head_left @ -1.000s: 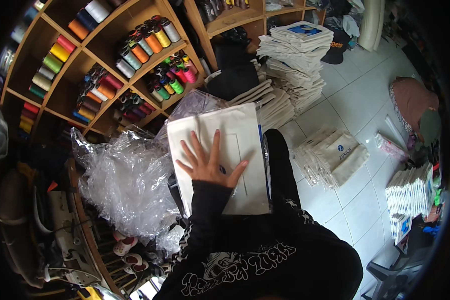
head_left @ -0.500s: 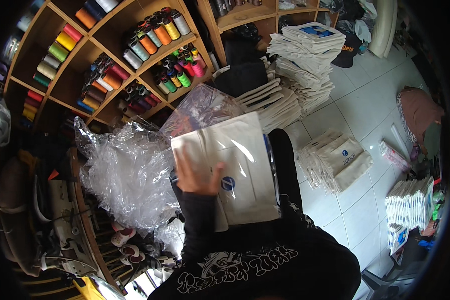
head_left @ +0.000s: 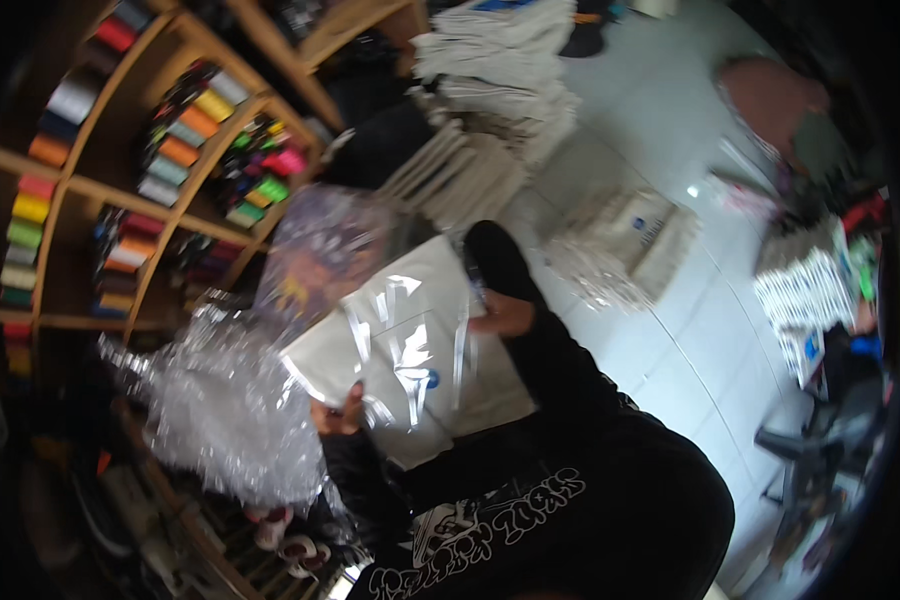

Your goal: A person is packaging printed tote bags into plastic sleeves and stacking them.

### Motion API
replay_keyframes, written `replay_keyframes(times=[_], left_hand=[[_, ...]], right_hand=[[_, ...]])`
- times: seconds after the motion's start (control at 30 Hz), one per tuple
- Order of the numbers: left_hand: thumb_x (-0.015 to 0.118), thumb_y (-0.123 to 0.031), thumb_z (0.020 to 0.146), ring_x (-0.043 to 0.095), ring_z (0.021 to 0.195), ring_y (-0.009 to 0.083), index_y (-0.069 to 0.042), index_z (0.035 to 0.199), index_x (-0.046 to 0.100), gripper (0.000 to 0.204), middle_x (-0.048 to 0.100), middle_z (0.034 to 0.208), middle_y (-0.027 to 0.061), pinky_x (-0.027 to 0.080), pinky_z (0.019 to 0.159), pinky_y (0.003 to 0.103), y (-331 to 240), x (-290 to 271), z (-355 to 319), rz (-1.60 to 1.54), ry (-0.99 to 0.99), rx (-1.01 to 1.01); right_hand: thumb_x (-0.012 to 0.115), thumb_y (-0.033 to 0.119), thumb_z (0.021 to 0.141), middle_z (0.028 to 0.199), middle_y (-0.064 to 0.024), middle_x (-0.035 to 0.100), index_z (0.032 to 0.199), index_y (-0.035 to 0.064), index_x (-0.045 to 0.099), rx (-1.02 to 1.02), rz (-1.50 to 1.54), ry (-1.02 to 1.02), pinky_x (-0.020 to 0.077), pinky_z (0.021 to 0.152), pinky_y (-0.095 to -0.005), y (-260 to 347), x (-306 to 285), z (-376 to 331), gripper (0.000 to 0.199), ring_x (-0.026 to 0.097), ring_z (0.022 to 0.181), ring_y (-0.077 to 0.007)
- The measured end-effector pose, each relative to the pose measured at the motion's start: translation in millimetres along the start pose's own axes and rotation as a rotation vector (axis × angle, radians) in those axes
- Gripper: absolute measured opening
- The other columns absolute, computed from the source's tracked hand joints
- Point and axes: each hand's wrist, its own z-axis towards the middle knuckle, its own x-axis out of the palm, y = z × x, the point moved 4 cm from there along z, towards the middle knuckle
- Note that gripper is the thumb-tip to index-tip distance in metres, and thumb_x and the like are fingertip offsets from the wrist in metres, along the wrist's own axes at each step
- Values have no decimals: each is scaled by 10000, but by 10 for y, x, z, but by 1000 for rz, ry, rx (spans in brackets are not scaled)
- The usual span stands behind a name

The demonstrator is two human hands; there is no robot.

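On my lap lies a cream cloth tote bag (head_left: 435,345) with a small round blue mark, inside a glossy clear plastic sleeve that throws bright reflections. My left hand (head_left: 340,411) grips its left edge near the lower corner, thumb on top and the other fingers mostly hidden beneath. At the right edge, my right hand (head_left: 506,316) is closed on the bag, its fingertips slightly blurred. To the left, a large crumpled heap of clear plastic sleeves (head_left: 232,410) sits beside the bag.
Wooden shelves (head_left: 160,190) with colourful thread spools stand at the far left. Stacks of cream bags (head_left: 500,75) rise beyond my knees. More bagged totes (head_left: 620,245) lie on the tiled floor (head_left: 685,330) at right, with another white stack (head_left: 805,285) farther right.
My left hand has gone from lying flat on the bag to gripping its left edge. My right hand has come into sight at the right edge. The bag is tilted, and the whole view has swung.
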Motion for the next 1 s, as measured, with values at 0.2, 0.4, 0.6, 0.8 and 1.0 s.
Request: replay_keyframes(times=[0.2,0.4,0.6,0.8,1.0], left_hand=[[576,-124,746,511,922,197,27,1154,449,453,524,1059,119,411,823,308,-116,197,-182,-398,119,-277],[664,-183,694,519,748,140,29,981,524,383,577,876,94,415,705,245,387,-444,25,-73,62,-116],[602,-198,784,553,819,198,59,1025,538,359,577,964,155,420,818,319,-426,47,240,-506,-288,56],[544,-194,857,499,1001,232,58,1182,401,436,473,1121,219,403,912,384,-1016,1344,241,-698,-105,-79],[535,-138,838,420,1118,270,15,1246,301,495,388,1212,201,348,963,419,-635,2140,-94,-781,-88,81]], right_hand=[[602,387,790,717,-62,594,908,-17,601,262,143,-90,413,607,-270,204,-29,-198,421,522,677,-110],[600,391,785,1107,-113,530,1231,39,403,-133,609,-214,389,843,-280,359,-313,-451,602,497,1017,-160],[708,418,660,1281,-119,381,1342,110,223,43,384,-321,303,952,-427,51,-548,-909,891,355,1202,-247],[770,319,622,1357,-117,290,1360,103,135,-225,971,82,268,987,-430,341,362,-850,997,266,1264,-256],[633,97,776,1210,-118,455,1237,5,344,35,1022,-1088,390,886,-339,423,189,-772,551,439,1112,-213]])
